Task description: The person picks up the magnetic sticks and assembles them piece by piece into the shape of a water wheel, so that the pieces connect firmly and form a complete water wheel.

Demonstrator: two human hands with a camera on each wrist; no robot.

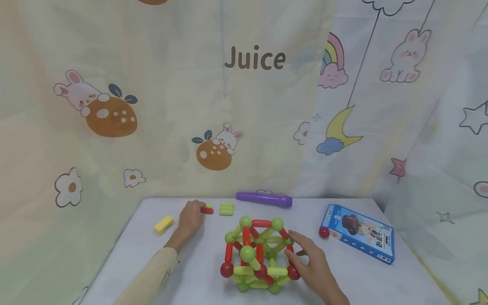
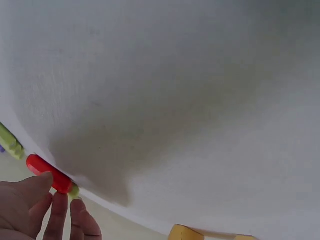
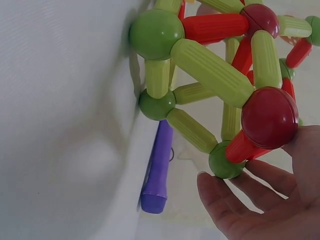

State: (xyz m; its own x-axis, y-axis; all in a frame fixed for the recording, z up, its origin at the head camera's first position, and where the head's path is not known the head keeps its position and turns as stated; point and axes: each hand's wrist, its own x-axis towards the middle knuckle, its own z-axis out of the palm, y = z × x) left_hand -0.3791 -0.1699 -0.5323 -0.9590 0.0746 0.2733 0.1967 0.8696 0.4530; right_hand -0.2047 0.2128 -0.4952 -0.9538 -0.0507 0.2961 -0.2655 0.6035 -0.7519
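Note:
My left hand (image 1: pixel 190 219) reaches to the far left of the table and pinches a red magnetic rod (image 2: pixel 41 167) between thumb and fingers. A yellow-green rod end (image 2: pixel 74 190) shows beside that red rod. In front of me stands a frame-like structure of magnetic balls and rods (image 1: pixel 248 253), with red and green balls joined by red and yellow-green rods. My right hand (image 1: pixel 315 267) holds its right side. In the right wrist view, the thumb is at a dark red ball (image 3: pixel 270 118) and the fingers curve beside a green ball (image 3: pixel 226 161).
Several yellow-green rods (image 1: pixel 226 210) lie right of my left hand. A purple stick (image 1: pixel 264 199) lies along the back edge. A yellow block (image 1: pixel 164 225) is at the left. On the right, a red ball (image 1: pixel 324 232) rests against a blue box (image 1: pixel 360 233). Printed curtains surround the table.

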